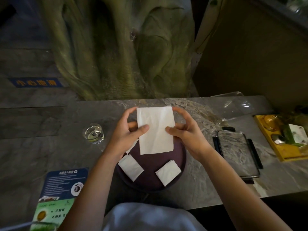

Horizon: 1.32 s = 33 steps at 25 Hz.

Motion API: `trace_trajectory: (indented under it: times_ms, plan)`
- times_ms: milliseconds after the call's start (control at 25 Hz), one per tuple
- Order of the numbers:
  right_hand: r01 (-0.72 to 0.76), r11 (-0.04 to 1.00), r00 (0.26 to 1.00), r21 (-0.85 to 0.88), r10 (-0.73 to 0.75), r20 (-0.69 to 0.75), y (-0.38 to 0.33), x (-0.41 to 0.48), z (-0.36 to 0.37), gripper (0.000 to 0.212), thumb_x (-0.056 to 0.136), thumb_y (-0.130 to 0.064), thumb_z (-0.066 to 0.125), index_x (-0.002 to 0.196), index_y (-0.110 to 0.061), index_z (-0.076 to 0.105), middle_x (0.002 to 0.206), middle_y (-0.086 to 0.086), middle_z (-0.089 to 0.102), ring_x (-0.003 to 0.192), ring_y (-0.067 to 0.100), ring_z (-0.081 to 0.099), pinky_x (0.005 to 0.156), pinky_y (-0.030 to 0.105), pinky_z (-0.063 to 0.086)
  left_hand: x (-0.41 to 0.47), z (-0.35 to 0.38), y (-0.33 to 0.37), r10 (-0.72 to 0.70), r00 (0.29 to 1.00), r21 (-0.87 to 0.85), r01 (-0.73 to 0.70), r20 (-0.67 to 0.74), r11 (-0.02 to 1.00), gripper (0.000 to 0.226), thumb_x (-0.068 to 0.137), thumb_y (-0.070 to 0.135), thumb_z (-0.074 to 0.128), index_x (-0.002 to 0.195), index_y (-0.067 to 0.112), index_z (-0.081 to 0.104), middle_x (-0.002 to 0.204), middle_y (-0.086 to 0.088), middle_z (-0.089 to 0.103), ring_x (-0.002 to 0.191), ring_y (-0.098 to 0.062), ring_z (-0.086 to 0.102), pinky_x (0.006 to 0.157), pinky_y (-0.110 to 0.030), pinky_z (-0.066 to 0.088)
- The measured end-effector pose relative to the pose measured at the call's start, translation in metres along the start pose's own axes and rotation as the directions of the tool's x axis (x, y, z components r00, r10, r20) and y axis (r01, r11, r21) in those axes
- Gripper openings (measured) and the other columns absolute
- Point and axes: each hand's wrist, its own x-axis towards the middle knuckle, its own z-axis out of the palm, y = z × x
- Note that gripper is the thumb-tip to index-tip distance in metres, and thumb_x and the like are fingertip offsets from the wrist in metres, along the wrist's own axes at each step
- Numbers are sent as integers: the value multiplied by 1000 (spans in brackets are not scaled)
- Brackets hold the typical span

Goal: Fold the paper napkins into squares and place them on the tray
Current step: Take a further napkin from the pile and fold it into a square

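Observation:
A white paper napkin (155, 130), a tall rectangle, is held up above the far part of a round dark tray (150, 180). My left hand (129, 130) pinches its left edge, thumb on the front. On the right edge my right hand (182, 129) pinches it the same way. Two folded white napkin squares lie on the tray: one at the left (130, 167) and one at the right (168, 172). A further white napkin piece (132, 146) shows partly under my left wrist.
A glass of water (94, 133) stands left of the tray. A printed card (64, 182) lies at the near left. Right of the tray sit a clear-lidded black box (237, 153), a crumpled clear wrapper (233, 105) and a yellow tray of items (283, 137).

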Motion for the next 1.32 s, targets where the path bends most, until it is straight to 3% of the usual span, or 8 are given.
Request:
trace_trajectory:
  times_ms: [160, 360, 520, 720, 920, 1040, 1200, 1320]
  plan:
    - [129, 988, 992, -86, -129, 9, 7, 4, -3, 66, 86, -11, 67, 137, -44, 43, 83, 50, 46, 86, 67, 50, 77, 76, 44, 0, -1, -1, 109, 992, 33, -111, 68, 993, 79, 80, 0, 72, 136, 44, 37, 108, -3, 73, 100, -15, 70, 84, -37, 58]
    - [217, 954, 973, -205, -227, -31, 8, 7, -5, 63, 87, -13, 66, 140, -38, 41, 68, 36, 39, 65, 55, 44, 63, 59, 45, 0, 0, -1, 201, 979, 70, -202, 29, 977, 71, 87, 1, 65, 135, 46, 39, 102, -9, 72, 96, -20, 71, 81, -34, 58]
    - [264, 914, 964, -309, -261, 54, 5, 7, -5, 55, 84, -11, 69, 131, -33, 52, 86, 42, 49, 76, 56, 51, 69, 65, 49, 2, 1, -3, 260, 964, 104, -265, 51, 959, 41, 88, -2, 62, 114, 29, 62, 90, -14, 68, 76, -19, 61, 72, -31, 48]
    - [219, 867, 971, -448, -237, 17, 5, 8, -8, 47, 79, -2, 75, 120, -21, 64, 87, 16, 61, 75, 17, 59, 77, 28, 53, 4, 1, -2, 202, 975, 139, -214, 95, 967, 46, 80, -9, 68, 109, 27, 66, 95, 6, 73, 89, -6, 69, 78, -17, 51]
    - [178, 837, 972, -517, -232, -40, 1, 7, -4, 32, 79, -10, 78, 108, -22, 71, 108, -2, 68, 84, 16, 67, 80, 34, 56, 4, 5, 1, 204, 977, 281, -214, 64, 935, 47, 80, -7, 69, 109, 31, 65, 105, 6, 71, 94, 1, 68, 77, -11, 50]
    - [222, 790, 951, -572, -306, -54, 3, 5, -2, 23, 80, -15, 78, 98, -26, 73, 102, 2, 65, 83, 18, 65, 78, 35, 55, 5, 7, 1, 244, 969, 308, -243, 38, 920, 36, 82, -2, 70, 103, 27, 68, 106, 7, 71, 94, 1, 67, 78, -10, 50]
    - [275, 726, 925, -631, -379, -32, 4, 5, -4, 12, 84, -22, 73, 96, -20, 74, 95, 0, 54, 90, 11, 55, 78, 22, 48, 7, 6, -4, 331, 944, 437, -301, 9, 847, 18, 84, 11, 71, 98, 24, 71, 104, 4, 59, 87, 7, 62, 77, -6, 44]
    - [280, 763, 931, -582, -364, -30, 2, 6, -4, 9, 89, -24, 68, 95, -16, 68, 99, -2, 56, 97, 11, 57, 84, 22, 48, 10, 5, -6, 368, 930, 471, -334, 21, 817, 12, 86, 14, 69, 97, 11, 68, 113, 1, 54, 93, 19, 55, 81, -2, 40]
